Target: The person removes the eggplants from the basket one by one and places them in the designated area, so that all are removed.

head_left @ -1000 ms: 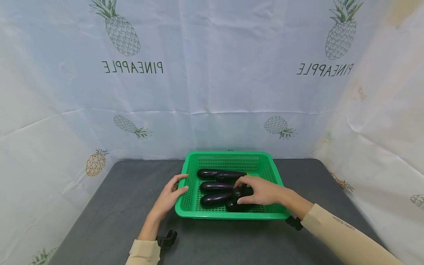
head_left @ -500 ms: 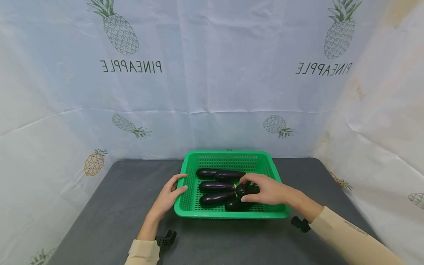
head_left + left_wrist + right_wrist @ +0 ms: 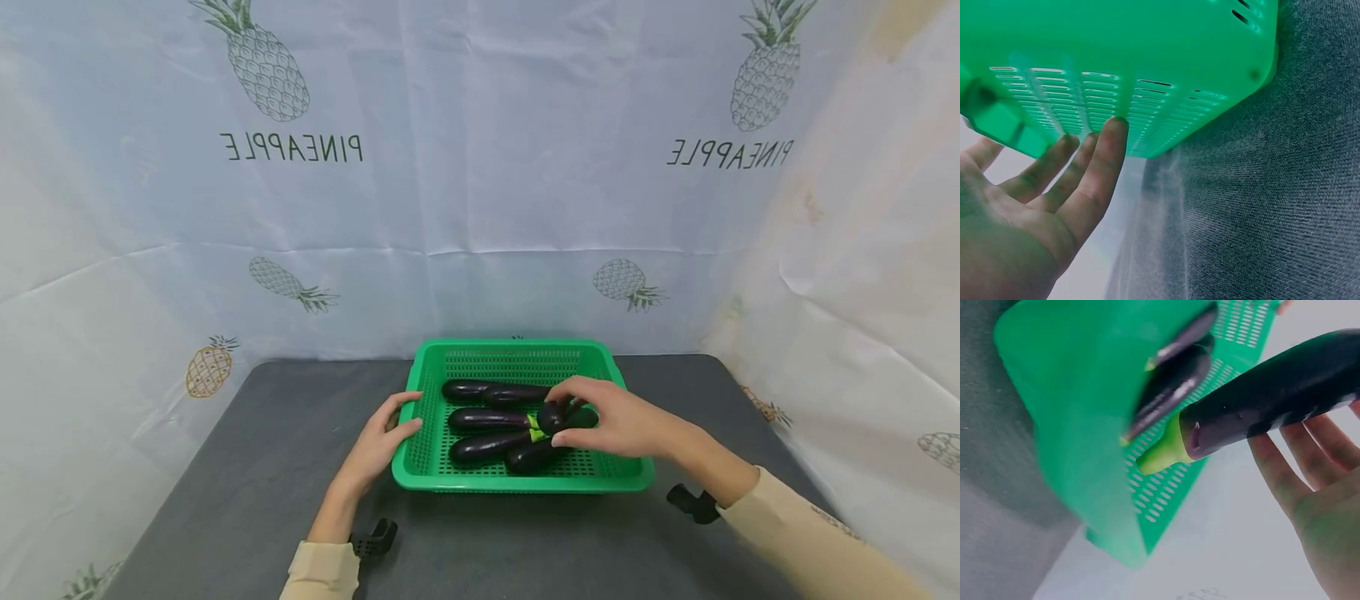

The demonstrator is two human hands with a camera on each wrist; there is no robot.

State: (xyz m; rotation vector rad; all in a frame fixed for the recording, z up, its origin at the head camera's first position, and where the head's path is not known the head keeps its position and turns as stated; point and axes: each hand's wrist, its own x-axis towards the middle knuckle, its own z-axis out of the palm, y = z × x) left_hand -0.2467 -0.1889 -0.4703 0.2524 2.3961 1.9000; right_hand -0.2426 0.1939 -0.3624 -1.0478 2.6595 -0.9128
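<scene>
A green plastic basket (image 3: 517, 483) holds several glossy dark eggplants (image 3: 489, 421) lying crosswise. My right hand (image 3: 618, 418) grips one eggplant (image 3: 1235, 415) between thumb and fingers, above the others. Its rounded end faces left in the head view; in the right wrist view its pale green stem end points back over the basket's edge. My left hand (image 3: 375, 447) rests at the basket's left side, thumb and forefinger at the rim. In the left wrist view its nearly straight fingers (image 3: 1107, 150) touch the slotted outer wall.
The basket stands on a dark grey table (image 3: 300, 467). A pale cloth (image 3: 517, 167) printed with pineapples hangs behind and at both sides. Black wrist straps (image 3: 375, 540) sit below both wrists.
My right hand has raised its eggplant a little and drawn it slightly right, uncovering green stem ends of eggplants below. My left hand has stayed at the basket.
</scene>
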